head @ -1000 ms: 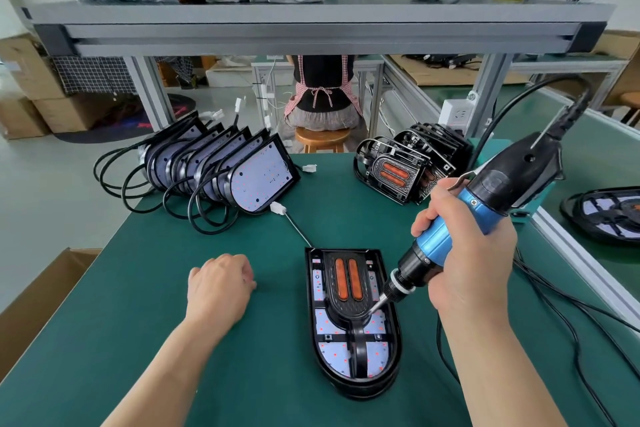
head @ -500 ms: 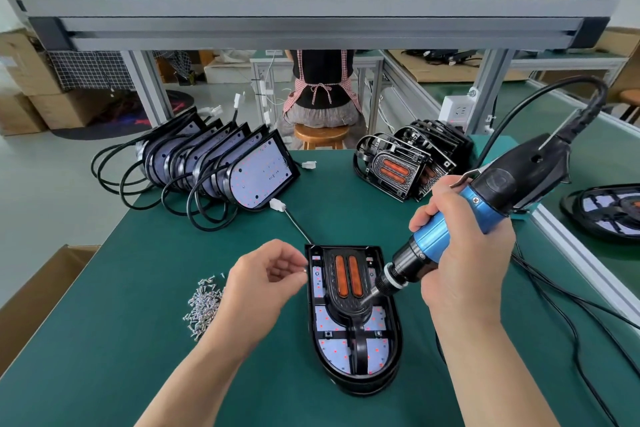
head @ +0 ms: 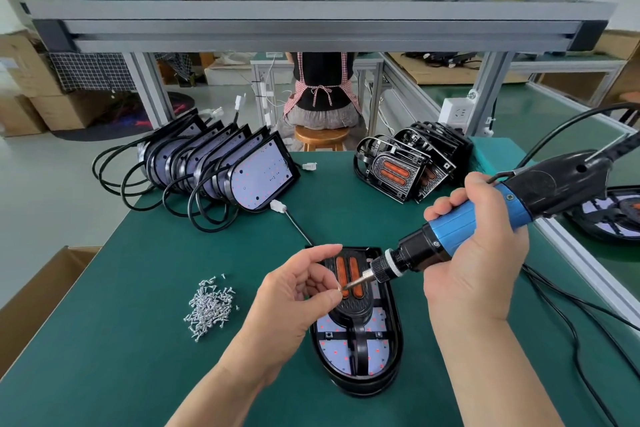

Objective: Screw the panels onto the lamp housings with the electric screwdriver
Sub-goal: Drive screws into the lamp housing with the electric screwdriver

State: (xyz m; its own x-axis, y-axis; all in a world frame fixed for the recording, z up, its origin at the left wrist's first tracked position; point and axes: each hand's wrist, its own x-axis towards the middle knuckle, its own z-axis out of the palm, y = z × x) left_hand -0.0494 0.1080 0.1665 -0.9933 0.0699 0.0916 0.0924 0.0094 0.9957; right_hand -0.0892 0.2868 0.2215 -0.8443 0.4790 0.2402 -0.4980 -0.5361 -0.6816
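Both hands now meet over the black D-shaped lamp housing [head: 356,357], which lies flat on the green bench mat [head: 138,340] with its black ribbed panel with two orange strips [head: 349,308] seated on top. A second ago the left hand [head: 298,291] was a fist resting on the mat. It has since uncovered the loose heap of silver screws [head: 209,308] and risen to the driver's bit [head: 355,283], thumb and forefinger pinched together there, apparently on a single screw too small to see clearly. The right hand [head: 478,253] stays wrapped round the blue-and-black electric screwdriver [head: 415,255], whose tip has lifted off the panel. The screw is probably being loaded onto the bit, so driving comes next.
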